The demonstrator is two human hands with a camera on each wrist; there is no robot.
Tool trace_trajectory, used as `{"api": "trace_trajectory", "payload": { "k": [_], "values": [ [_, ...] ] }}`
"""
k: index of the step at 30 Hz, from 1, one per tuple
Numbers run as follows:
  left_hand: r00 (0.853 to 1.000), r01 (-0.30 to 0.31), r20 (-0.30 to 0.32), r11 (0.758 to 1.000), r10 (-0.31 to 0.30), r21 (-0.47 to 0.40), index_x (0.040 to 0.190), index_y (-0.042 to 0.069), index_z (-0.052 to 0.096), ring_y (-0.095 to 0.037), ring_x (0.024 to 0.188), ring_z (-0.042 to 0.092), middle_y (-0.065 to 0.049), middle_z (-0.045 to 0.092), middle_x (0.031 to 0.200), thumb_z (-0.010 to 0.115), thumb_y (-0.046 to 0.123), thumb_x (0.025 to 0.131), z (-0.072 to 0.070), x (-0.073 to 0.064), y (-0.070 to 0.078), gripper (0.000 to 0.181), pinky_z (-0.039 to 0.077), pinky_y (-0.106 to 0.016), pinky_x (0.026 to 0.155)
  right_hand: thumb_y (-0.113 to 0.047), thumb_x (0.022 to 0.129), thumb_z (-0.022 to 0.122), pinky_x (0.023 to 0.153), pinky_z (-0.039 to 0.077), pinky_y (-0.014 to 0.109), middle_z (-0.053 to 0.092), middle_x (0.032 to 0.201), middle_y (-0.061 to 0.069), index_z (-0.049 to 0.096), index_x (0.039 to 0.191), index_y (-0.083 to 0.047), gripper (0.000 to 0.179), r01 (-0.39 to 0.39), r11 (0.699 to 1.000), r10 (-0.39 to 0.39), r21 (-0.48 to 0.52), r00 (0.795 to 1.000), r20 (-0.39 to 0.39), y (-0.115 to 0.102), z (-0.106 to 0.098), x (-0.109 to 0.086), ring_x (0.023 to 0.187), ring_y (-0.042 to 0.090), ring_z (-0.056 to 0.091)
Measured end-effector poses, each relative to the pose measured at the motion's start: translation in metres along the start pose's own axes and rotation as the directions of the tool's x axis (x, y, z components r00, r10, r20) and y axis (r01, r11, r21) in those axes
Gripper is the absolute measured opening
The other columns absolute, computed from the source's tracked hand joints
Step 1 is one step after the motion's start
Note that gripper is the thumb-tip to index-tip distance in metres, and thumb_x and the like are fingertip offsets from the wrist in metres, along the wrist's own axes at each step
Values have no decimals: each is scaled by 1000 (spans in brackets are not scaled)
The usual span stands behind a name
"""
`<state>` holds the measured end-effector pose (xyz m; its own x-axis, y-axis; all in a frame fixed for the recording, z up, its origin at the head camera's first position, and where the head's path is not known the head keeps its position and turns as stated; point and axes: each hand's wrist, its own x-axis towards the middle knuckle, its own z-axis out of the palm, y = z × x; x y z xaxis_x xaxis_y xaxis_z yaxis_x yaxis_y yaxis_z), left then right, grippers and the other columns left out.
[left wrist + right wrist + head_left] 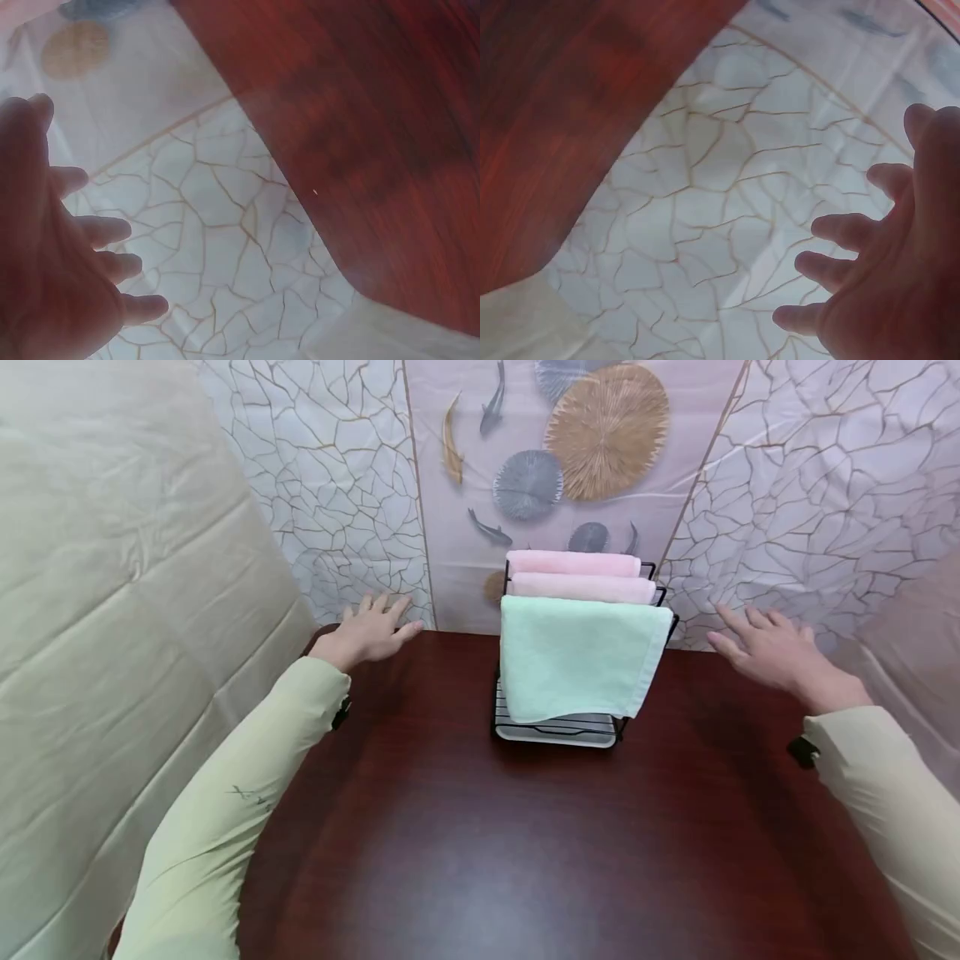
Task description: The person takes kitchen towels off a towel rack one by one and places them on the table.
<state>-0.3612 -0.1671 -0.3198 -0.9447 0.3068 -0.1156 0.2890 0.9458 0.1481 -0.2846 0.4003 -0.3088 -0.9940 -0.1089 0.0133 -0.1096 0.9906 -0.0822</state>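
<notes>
A black wire rack (618, 727) stands near the far edge of the table. Over its front bar hangs a mint green towel (581, 656). Behind that are a pale pink towel (583, 587) and a pinker towel (573, 562) on the bars further back. My left hand (370, 631) is held out to the left of the rack, fingers spread, touching nothing. To the right, my right hand (772, 647) is likewise stretched out with nothing in it. Both wrist views show the left hand (56, 255) and right hand (900, 247) with fingers extended.
A light tray (555, 737) sits in the base of the rack. The dark red-brown table (450, 827) reaches toward me. A patterned curtain (352, 468) hangs behind its far edge, and a cream padded covering (135, 610) rises on the left.
</notes>
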Motion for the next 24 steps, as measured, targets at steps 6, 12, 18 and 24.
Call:
{"api": "trace_trajectory", "payload": {
  "k": [6,12,18,24],
  "values": [
    [992,-90,-100,993,82,-74,159,25,8,-42,152,2,-19,8,164,21,65,99,10,3,19,73,8,-69,116,-51,104,24,105,11,77,17,156,35,8,159,-18,66,75,984,-54,163,990,-131,-24,-7,-4,139,61,15],
    [939,-249,-296,937,172,-246,156,18,23,-34,152,11,-14,19,163,29,58,102,12,-7,58,68,15,-60,119,-41,106,30,116,16,64,21,159,26,16,158,-11,61,189,910,-89,369,958,-271,-58,-18,-16,145,50,21],
    [850,-416,-477,842,225,-343,153,16,32,-22,149,24,-8,33,158,34,52,103,5,-22,89,61,22,-44,121,-37,107,29,118,15,60,19,161,22,18,158,-12,58,230,857,-98,462,951,-292,-81,-18,-23,148,44,18],
    [805,-473,-562,776,188,-417,150,18,37,-14,145,31,-3,39,154,36,48,104,-1,-35,102,55,28,-38,119,-38,106,34,112,27,62,31,159,16,29,155,-20,52,231,821,-43,522,937,-347,-91,-13,-30,139,46,36]
  ]
}}
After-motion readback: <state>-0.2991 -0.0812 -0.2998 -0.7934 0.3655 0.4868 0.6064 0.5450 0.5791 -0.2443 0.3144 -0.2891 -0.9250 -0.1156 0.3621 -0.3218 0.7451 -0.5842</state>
